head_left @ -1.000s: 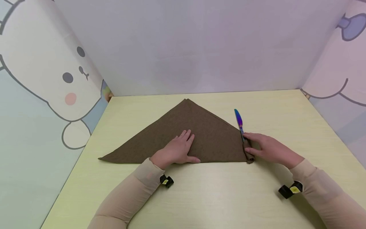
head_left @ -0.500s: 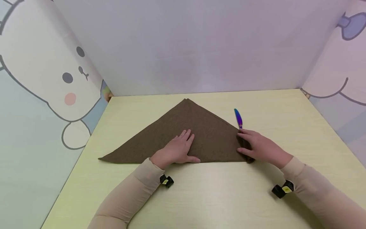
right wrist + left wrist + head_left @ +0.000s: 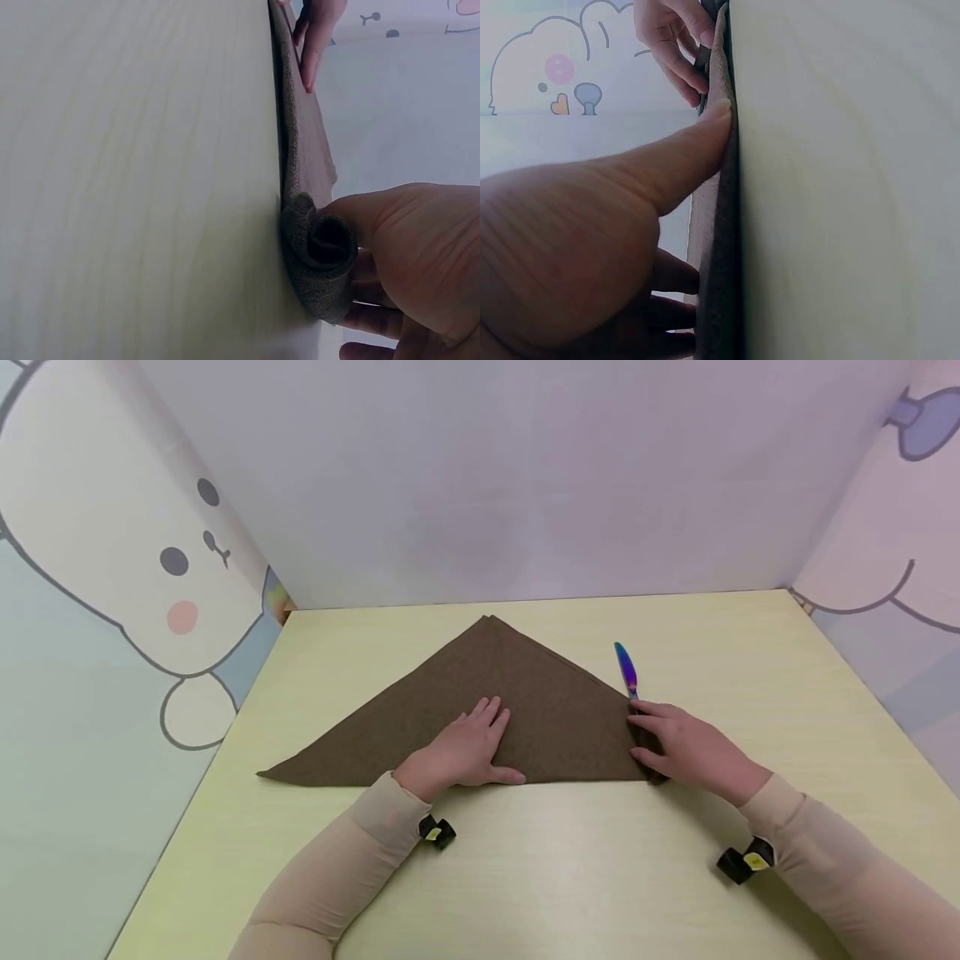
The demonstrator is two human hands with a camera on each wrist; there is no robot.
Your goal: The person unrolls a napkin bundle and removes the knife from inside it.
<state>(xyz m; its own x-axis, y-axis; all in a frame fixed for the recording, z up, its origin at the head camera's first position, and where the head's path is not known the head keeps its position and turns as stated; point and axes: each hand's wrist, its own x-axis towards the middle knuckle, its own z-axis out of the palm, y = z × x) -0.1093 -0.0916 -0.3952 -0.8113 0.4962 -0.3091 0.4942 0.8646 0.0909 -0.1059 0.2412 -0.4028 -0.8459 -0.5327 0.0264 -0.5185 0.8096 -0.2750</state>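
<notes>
A brown cloth napkin [image 3: 566, 727], folded into a broad triangle, lies on the table. My left hand [image 3: 461, 752] rests on its middle with the fingers stretched out and the thumb along the near edge. At the right end, the napkin is rolled, and its spiral end [image 3: 322, 259] shows in the right wrist view. My right hand [image 3: 693, 747] holds this roll, thumb on the near part and fingers farther up. A table knife [image 3: 626, 670] with a rainbow-coloured blade sticks out beyond the roll, away from me; its handle is hidden by cloth and fingers.
The pale wooden table [image 3: 570, 868] reaches back to a plain light wall panel [image 3: 525, 485]. Side panels with cartoon figures [image 3: 135, 527] stand left and right. Each sleeve carries a small black wrist camera [image 3: 442, 833].
My right hand has moved slightly left, and its fingers now lie over the roll, covering more of it and the knife's lower part. My left hand stays in place.
</notes>
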